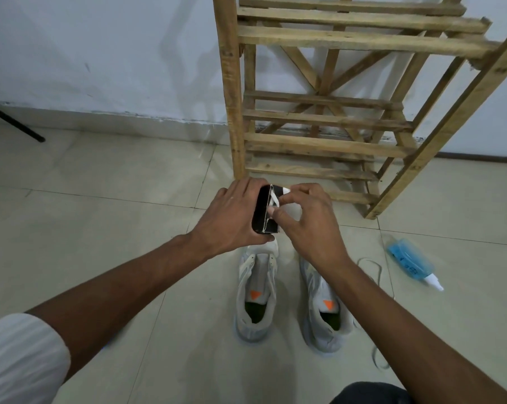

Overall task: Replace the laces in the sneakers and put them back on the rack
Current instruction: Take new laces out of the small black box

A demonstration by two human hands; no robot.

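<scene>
Rack (328,141): bare wooden slat thing standing on the floor against the white wall, straight ahead of the person, nothing on the shelves that show.
Floor (100,214): pale tiles, everything else sits on it.
Sneakers: grey pair side by side just in front of the rack, heels toward the person, no laces visible in them. Left sneaker (256,293) has its toe under the left hand, right sneaker (323,313) is partly hidden by the right forearm.
Left hand (232,217): up above the sneakers, fingers wrapped round a black card (261,211) from the side.
Right hand (310,225): thumb and fingertips pinching the white lace (274,198) that's wound on that card.
Bottle (409,262): blue with a white nozzle, lying on its side off to the right, well apart from the sneakers.
Loose lace (370,260): pale, trailing on the floor just right of the right sneaker.
</scene>
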